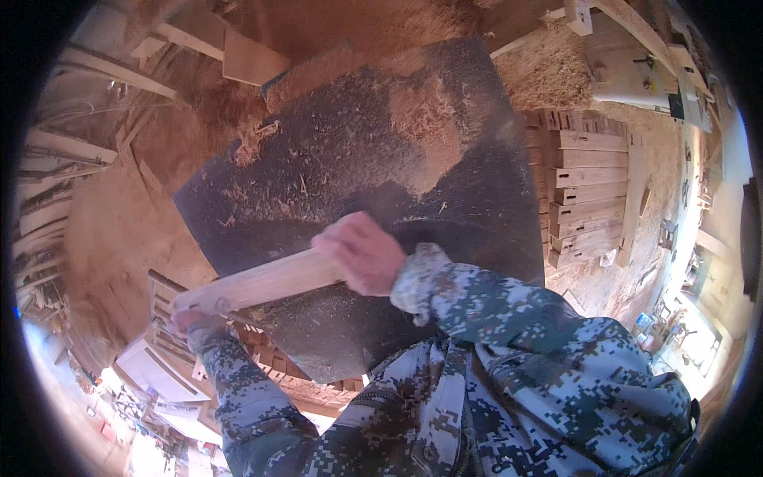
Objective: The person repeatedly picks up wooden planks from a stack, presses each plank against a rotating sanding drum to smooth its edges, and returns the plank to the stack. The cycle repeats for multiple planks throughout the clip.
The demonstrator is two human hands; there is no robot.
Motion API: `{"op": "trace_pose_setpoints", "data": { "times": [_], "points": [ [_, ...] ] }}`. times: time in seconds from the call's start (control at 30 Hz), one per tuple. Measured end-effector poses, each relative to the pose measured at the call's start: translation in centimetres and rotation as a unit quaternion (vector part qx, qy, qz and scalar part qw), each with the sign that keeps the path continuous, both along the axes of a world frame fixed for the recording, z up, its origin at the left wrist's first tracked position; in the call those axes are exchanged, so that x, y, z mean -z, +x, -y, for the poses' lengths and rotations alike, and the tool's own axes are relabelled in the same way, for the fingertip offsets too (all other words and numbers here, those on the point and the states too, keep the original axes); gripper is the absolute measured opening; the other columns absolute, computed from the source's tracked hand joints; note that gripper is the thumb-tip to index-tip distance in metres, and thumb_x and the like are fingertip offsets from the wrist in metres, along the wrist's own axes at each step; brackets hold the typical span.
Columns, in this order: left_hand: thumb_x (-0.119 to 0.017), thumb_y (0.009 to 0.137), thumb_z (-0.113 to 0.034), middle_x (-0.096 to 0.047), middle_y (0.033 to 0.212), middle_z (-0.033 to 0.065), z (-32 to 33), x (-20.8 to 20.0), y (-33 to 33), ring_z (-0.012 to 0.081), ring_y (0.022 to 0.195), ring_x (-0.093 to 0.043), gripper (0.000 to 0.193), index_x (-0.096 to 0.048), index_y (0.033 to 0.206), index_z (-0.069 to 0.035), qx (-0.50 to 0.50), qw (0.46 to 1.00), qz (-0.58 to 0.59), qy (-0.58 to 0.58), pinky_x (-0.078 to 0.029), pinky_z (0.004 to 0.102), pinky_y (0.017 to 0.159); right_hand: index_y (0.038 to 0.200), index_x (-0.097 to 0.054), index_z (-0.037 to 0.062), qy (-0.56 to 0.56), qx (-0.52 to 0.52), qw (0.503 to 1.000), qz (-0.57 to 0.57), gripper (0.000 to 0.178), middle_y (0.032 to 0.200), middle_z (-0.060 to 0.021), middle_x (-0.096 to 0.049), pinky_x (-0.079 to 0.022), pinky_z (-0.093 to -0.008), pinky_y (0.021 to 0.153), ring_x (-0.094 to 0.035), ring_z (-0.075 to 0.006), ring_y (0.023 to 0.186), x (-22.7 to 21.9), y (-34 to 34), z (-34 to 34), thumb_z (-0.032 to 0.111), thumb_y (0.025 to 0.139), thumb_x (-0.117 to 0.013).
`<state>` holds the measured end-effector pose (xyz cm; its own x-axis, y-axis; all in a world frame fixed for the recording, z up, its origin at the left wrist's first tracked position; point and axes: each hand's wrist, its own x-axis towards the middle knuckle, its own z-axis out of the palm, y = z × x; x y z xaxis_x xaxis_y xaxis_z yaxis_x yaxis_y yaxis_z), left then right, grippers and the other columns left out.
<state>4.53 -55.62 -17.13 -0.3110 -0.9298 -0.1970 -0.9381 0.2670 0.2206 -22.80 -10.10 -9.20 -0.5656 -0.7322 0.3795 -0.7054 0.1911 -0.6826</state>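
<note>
A pale, planed piece of wood [266, 281] slants across the near part of a dark work surface [310, 187] strewn with shavings. My right hand [362, 253] is closed over its right end, the fingers curled down. At the far left end my left hand [188, 319] grips the wood from below; most of those fingers are hidden behind it. The left end of the wood reaches out past the edge of the dark surface. Both forearms wear camouflage sleeves.
Sawdust [433, 119] lies heaped on the dark surface. To the right are stacked wooden pieces [588, 187], some with slots. A wooden board [253, 60] stands beyond the far left edge. Timber lengths [71, 147] lie along the left side. Sawdust covers the floor around.
</note>
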Motion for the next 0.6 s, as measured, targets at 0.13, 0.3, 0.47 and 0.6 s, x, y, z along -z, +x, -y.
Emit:
{"op": "trace_pose_setpoints", "data": {
  "times": [0.13,0.3,0.47,0.6],
  "points": [
    [-0.065,0.089,-0.037,-0.076,0.111,0.0085,1.7,-3.8,4.7,0.0258,0.100,-0.074,0.038,-0.073,0.119,-0.015,0.176,0.965,0.192,-0.023,-0.055,0.0339,0.092,0.116,-0.062,0.0057,0.062,-0.092,0.994,0.006,0.045,0.111,-0.0109,-0.059,-0.046,-0.0458,0.092,-0.057,-0.0316,0.105,-0.4,0.9,2.3,0.022,0.076,-0.075],
    [-0.069,0.087,-0.040,-0.079,0.103,0.0074,-5.4,-3.3,0.8,0.0251,0.095,-0.076,0.034,-0.081,0.109,-0.017,0.241,0.955,0.147,-0.092,-0.057,0.0345,0.090,0.098,-0.069,0.0096,0.096,-0.063,0.991,0.066,0.029,0.103,-0.0102,-0.061,-0.047,-0.0468,0.089,-0.059,-0.0308,0.099,-1.9,3.6,-9.1,0.029,0.078,-0.078],
    [-0.077,0.092,-0.013,-0.065,0.119,0.0154,-27.2,-3.9,-10.4,0.0270,0.099,-0.066,0.055,-0.054,0.137,0.008,-0.104,0.915,-0.384,0.058,-0.060,0.0397,0.081,0.088,-0.074,0.0054,0.175,0.211,0.953,0.130,0.011,0.096,-0.0148,-0.065,-0.050,-0.0451,0.085,-0.061,-0.0335,0.094,-4.6,6.4,-27.8,0.014,0.082,-0.077],
    [-0.062,0.104,-0.021,-0.059,0.123,0.0209,-41.0,-6.7,-15.6,0.0342,0.119,-0.054,0.038,-0.058,0.132,0.004,0.124,0.960,-0.251,0.030,-0.044,0.0462,0.104,0.083,-0.066,0.0005,0.236,0.361,0.879,0.204,0.014,0.088,-0.0163,-0.059,-0.049,-0.0425,0.079,-0.059,-0.0331,0.087,-5.4,9.6,-39.1,0.012,0.091,-0.068]
  ]
}}
